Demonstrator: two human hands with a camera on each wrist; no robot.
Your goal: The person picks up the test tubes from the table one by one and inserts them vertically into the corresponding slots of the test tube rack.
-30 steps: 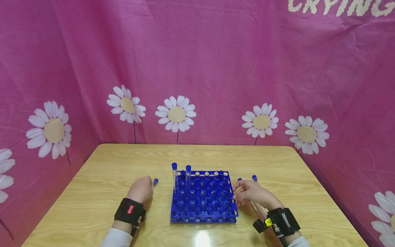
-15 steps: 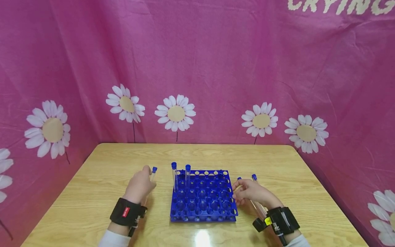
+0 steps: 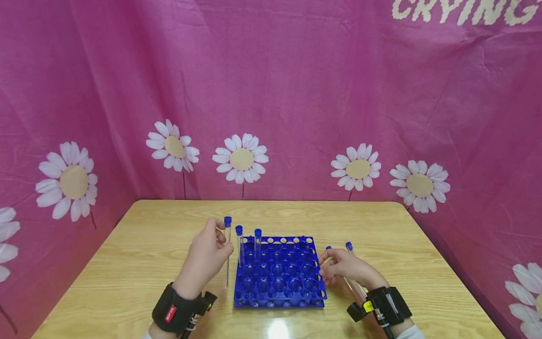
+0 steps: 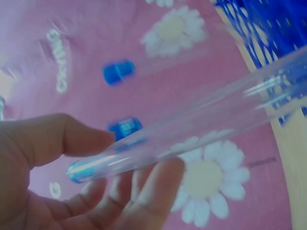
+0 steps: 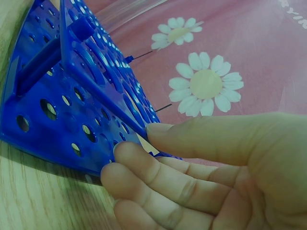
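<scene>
My left hand [image 3: 205, 259] pinches a clear test tube [image 3: 227, 235] with a blue cap between thumb and fingers. The tube is near upright, just left of the blue test tube rack [image 3: 279, 303]. Seen from the left wrist, the held tube [image 4: 206, 120] crosses the view, its cap end by the palm. Two capped tubes stand in the rack's left part, one at the left edge [image 3: 239, 230] and one [image 3: 258, 232] beside it. My right hand [image 3: 349, 268] grips the rack's right edge; in the right wrist view, the thumb lies on the upper plate [image 5: 110, 81], fingers curled below.
Beside the right forearm lie more blue-capped tubes [image 3: 349, 246], partly hidden by the right hand. The wooden table [image 3: 148, 245] ends at a pink curtain [image 3: 296, 103] printed with daisies. Black straps with cameras sit on both wrists.
My left hand has lifted the test tube off the left side, moved it right towards the rack and turned it more upright. The right hand and rack stay in place.
</scene>
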